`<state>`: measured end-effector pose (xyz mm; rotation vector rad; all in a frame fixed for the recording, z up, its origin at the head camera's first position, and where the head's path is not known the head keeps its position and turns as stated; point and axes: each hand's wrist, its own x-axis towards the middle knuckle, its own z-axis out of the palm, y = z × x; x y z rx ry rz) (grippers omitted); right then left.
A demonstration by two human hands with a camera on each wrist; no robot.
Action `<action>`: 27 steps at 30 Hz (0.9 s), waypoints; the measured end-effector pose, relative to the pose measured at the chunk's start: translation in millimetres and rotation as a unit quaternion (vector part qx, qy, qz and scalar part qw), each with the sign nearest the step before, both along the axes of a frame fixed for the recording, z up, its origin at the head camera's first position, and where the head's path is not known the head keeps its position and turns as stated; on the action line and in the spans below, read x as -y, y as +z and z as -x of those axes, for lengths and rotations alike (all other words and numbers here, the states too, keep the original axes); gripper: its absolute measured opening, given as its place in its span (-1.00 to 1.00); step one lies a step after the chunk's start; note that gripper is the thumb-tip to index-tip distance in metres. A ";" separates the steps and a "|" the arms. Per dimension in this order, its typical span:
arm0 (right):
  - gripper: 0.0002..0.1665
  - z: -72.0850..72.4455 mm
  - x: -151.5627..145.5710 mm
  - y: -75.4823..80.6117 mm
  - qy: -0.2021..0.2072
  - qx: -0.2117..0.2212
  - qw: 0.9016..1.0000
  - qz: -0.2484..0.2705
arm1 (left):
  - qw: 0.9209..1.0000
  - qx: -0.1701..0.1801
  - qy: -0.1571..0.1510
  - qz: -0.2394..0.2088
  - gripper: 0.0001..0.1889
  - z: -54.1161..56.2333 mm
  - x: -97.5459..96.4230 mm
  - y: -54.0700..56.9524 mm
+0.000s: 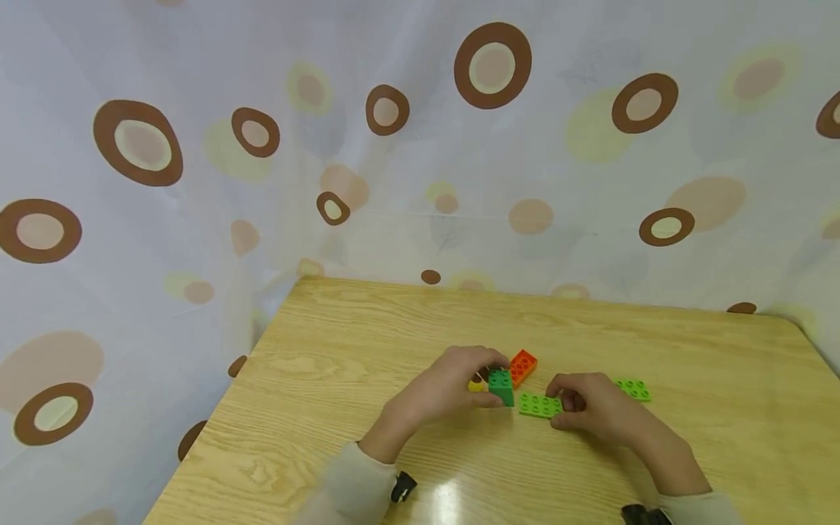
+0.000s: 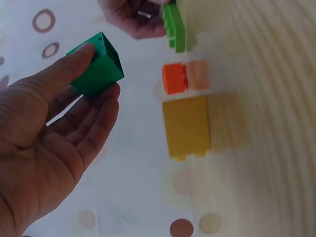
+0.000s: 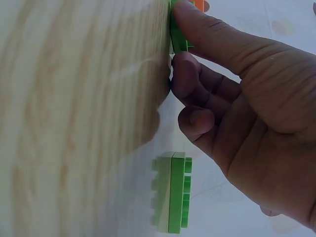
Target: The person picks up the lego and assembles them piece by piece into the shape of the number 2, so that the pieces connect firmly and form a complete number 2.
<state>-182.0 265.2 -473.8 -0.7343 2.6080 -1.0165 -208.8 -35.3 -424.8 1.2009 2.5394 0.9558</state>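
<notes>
My left hand (image 1: 446, 385) holds a dark green block (image 1: 501, 388) between thumb and fingers. In the left wrist view that block (image 2: 98, 71) is off the table, its hollow underside partly showing. With thumb and fingertips, my right hand (image 1: 604, 410) pinches the right end of a flat light green building brick (image 1: 534, 405), studs up, low at the tabletop. An orange-red brick (image 1: 523, 367) lies just behind the two held pieces. Beyond my left fingers is a yellow block (image 2: 186, 126), mostly hidden by that hand in the head view.
A second flat light green brick (image 1: 635, 390) lies behind and right of my right hand, studs up; it shows fully in the right wrist view. The wooden table (image 1: 341, 328) ends at a patterned curtain (image 1: 420, 168) behind and on the left.
</notes>
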 end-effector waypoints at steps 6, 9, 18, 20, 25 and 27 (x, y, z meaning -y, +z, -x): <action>-0.67 1.5 2.1 1.0 0.011 0.012 1.000 0.013 | 1.000 -0.009 0.025 -0.016 -0.58 -12.8 -24.5 -16.7; -0.67 0.7 5.2 1.4 0.022 0.016 0.999 0.020 | 0.999 -0.009 0.034 -0.015 -0.58 -15.8 -30.7 -21.9; -0.67 -4.1 9.8 7.8 0.021 0.021 0.999 0.024 | 0.998 -0.027 0.048 0.043 -0.58 -20.9 -41.8 -21.8; -0.67 -4.7 10.0 8.8 0.017 0.015 1.000 0.020 | 0.997 -0.032 0.055 0.048 -0.59 -20.6 -44.2 -20.3; -0.68 -6.2 11.3 10.7 0.019 0.021 1.000 0.011 | 0.996 -0.035 0.064 0.060 -0.61 -18.8 -48.9 -21.5; -0.70 -5.7 13.7 11.6 0.023 0.024 0.999 0.010 | 0.995 -0.033 0.067 0.065 -0.61 -18.0 -48.5 -23.7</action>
